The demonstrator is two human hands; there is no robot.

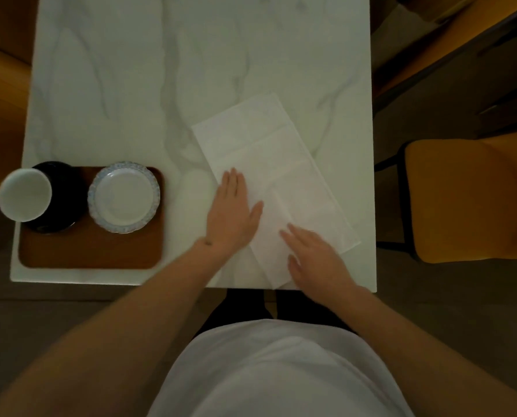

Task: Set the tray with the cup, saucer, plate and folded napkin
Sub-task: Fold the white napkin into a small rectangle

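Observation:
A white paper napkin [269, 152] lies slanted on the marble table, partly folded, with creases showing. My left hand [231, 213] rests flat on its left edge, fingers together and stretched out. My right hand [314, 254] lies flat on its near part, fingers apart. A brown tray [91, 251] sits at the table's near left corner. On it stands a white cup [24, 194] on a dark saucer [67, 197], with a white plate with a blue patterned rim [124, 197] to the right.
The white marble table [161, 70] ends just in front of my body. A yellow chair [467, 200] stands to the right of the table. Wooden furniture shows at the far left and upper right.

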